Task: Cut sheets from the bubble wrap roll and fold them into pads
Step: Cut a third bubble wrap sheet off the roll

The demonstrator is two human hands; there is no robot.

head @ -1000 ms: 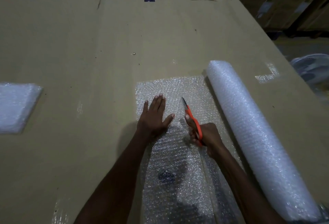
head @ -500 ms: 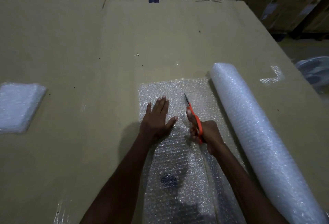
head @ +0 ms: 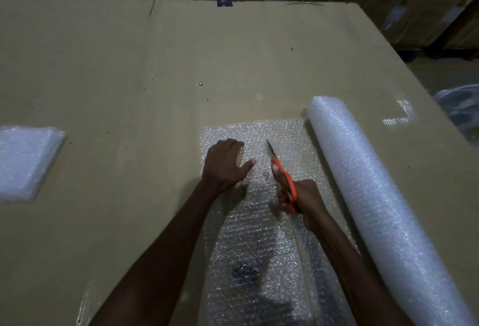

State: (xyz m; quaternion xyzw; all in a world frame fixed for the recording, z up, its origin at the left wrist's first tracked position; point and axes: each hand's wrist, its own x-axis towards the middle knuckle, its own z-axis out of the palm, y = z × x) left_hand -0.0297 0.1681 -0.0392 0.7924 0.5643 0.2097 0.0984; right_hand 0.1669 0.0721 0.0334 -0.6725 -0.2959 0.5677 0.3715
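Orange scissors gripped by right hand, blades over unrolled bubble wrap sheet. Sheet pinned by left hand, fingers curled, thumb spread; roll alongside.

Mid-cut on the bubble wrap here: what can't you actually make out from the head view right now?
- Cut line: lost in the glare of the unrolled sheet, head view.
- Scissors handles: wrapped by the right hand.
- Left hand fingertips: curled under.
- Bubble wrap roll near end and folded pad left side: cut off by the frame edge.
- Box print behind: too dark.
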